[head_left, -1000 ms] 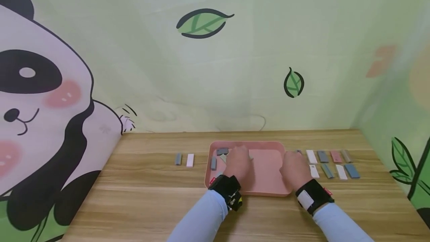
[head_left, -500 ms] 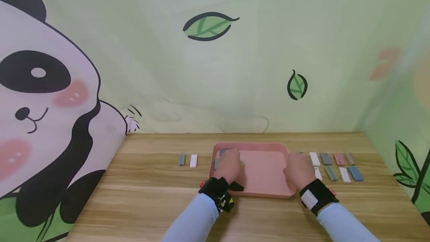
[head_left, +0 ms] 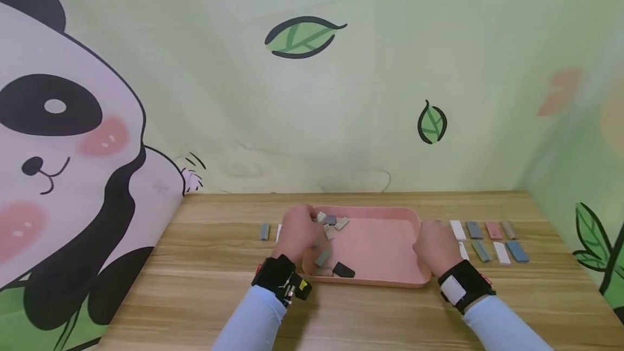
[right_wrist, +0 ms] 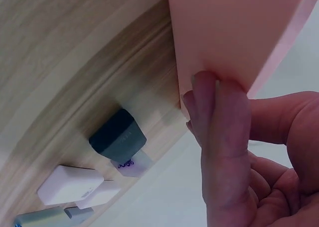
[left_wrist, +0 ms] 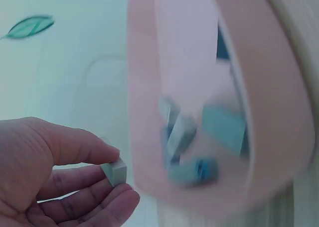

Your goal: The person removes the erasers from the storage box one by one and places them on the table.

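Observation:
My left hand [head_left: 298, 232] is over the left end of the pink tray [head_left: 390, 248]. Between thumb and fingers it pinches a small pale block [left_wrist: 117, 171], which shows in the left wrist view beside the tray's wall. Several small blocks lie in the tray's left part, among them a black block [head_left: 344, 270], a grey-green block [head_left: 322, 257] and a blue-grey block [head_left: 330, 220]. My right hand [head_left: 437, 245] grips the tray's right wall, its fingers flat on the outside and the thumb behind the rim.
Right of the tray, blocks stand in two rows on the wooden table [head_left: 219, 297], including a pink block [head_left: 493, 230] and a blue block [head_left: 517, 251]. A grey block [head_left: 264, 232] lies left of my left hand, which partly hides a white one. A printed cloth backdrop [head_left: 312, 123] rises behind.
My left hand has moved left from inside the tray to its left end, uncovering blocks in the tray and partly covering the white block on the table. My right hand stays at the tray's right wall.

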A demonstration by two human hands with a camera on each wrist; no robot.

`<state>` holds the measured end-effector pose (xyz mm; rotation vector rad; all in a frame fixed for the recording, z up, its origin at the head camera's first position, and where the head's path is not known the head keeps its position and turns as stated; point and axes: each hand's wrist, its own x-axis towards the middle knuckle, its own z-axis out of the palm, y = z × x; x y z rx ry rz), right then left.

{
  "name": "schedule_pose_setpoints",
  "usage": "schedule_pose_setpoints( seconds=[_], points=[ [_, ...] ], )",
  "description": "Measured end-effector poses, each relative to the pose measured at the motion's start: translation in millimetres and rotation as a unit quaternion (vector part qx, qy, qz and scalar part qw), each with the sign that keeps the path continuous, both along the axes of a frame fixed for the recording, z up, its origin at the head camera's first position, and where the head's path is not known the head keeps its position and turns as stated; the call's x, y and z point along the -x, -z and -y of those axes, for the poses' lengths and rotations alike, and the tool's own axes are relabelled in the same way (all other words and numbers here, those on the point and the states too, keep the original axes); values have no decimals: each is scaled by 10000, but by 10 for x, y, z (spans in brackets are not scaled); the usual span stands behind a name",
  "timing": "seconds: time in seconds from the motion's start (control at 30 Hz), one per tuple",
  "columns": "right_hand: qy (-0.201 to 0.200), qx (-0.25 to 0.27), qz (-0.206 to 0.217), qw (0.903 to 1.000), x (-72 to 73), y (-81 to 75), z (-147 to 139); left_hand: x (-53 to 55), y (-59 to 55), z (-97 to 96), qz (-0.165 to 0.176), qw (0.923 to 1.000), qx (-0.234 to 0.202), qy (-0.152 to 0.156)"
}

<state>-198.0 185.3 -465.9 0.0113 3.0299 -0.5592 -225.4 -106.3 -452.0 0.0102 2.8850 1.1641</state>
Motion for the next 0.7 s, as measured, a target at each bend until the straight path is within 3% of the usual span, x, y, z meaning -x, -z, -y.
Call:
schedule_pose_setpoints(
  seconds=[0.17, 0.4, 0.7],
  points=[
    [95, 110, 120, 9998, 20, 30, -15, 26, -36, 325, -482, 9977, 227, -425],
    [164, 228, 241, 9993, 47, 58, -35, 65, 48, 767, -1086, 9884, 508, -937],
    [73, 129, 154, 9998, 62, 67, -48, 4, 244, 1199, -569, 9818, 601, -1707]
  ],
)
